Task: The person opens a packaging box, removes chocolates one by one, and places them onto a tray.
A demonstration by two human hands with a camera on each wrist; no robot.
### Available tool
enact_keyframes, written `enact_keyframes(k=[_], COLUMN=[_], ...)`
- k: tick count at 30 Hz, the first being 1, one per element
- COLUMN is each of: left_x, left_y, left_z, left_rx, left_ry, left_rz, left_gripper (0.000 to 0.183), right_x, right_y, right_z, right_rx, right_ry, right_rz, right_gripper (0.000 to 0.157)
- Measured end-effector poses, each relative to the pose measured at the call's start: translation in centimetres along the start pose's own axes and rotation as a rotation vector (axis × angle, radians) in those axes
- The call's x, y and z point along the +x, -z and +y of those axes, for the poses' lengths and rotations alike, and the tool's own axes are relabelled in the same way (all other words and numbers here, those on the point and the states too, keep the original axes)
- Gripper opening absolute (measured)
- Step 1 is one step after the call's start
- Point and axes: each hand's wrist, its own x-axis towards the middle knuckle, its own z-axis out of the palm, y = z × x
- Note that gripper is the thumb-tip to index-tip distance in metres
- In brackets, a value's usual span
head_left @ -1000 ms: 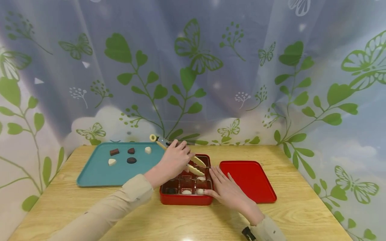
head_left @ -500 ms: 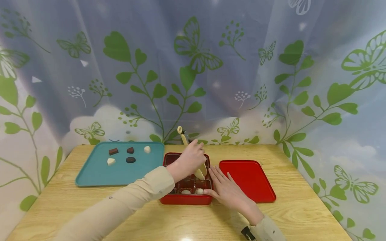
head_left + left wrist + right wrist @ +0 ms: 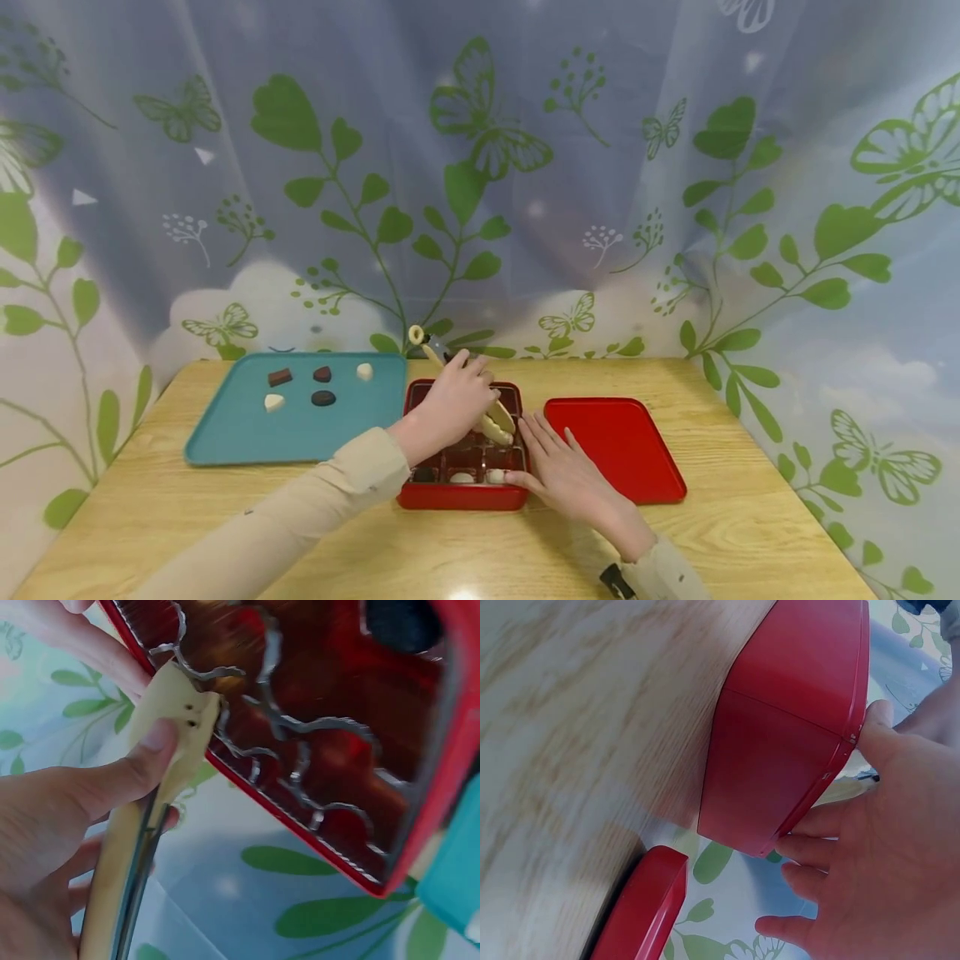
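In the head view my left hand (image 3: 450, 408) grips yellow-tipped tongs (image 3: 497, 425) over the right side of a red box (image 3: 463, 498) with clear dividers. The tong tips sit close together inside the box; what lies between them is hidden. Thumb and fingers wrap the tongs (image 3: 124, 870) in the left wrist view. My right hand (image 3: 573, 483) rests with straight fingers along the box's right rim, its thumb at the front right corner. Along the front row lie a dark chocolate (image 3: 424, 474) and white chocolates (image 3: 462, 478).
A teal tray (image 3: 255, 442) at left bears several chocolates, among them a brown bar (image 3: 280, 377), a dark oval (image 3: 323, 398) and a white piece (image 3: 274, 402). The red lid (image 3: 615, 450) lies right of the box. A patterned curtain (image 3: 525, 250) hangs behind the table.
The tongs, spread over the box a second ago, have come together at its right side. My left hand swung right, then slightly back left. The right hand has stayed at the rim.
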Motion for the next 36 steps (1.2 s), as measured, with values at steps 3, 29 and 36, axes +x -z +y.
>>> enact_keyframes(k=[3,29,36], left_x=[-1.0,-10.5,-13.8], left_y=[-0.6,-4.2,-6.1], left_z=[-0.7,-9.2,-11.0], left_rx=[-0.064,-0.329,-0.298], left_ry=[0.072,0.427,0.495], left_rz=[0.042,0.283,0.255], left_gripper=[0.052,0.048,0.048], right_x=[0.0,-0.3,-0.2], right_y=[0.1,0.1,0.1], right_z=[0.0,-0.2,-0.3], right_rx=[0.011,0.011,0.027], right_ry=[-0.001,-0.003,0.0], right_rz=[0.001,0.002,-0.007], right_gripper=[0.084,0.085,0.086])
